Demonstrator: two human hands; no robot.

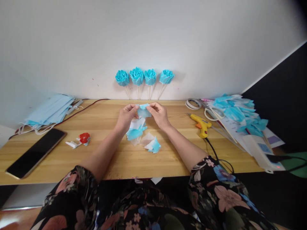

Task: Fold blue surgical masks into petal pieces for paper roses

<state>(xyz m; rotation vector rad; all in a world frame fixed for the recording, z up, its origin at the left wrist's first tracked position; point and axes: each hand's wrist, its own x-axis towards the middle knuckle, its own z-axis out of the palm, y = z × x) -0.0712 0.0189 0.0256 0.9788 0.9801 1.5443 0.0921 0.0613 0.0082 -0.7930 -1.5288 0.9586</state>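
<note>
Between both hands, above the middle of the table, is a small light-blue fabric petal. My left hand pinches its left edge between thumb and fingers. At the right edge, my right hand grips it the same way. The petal's top edge looks folded or curled. Just below the hands lies a loose pile of blue and white fabric pieces, and nearer to me is another blue and white piece. Several finished blue fabric flowers on thin sticks lean against the wall beyond.
A yellow glue gun lies at right with its black cable. Behind it are a tape roll, scissors, blue fabric scraps and a power strip. At left are face masks, a phone and a red-white wrapper.
</note>
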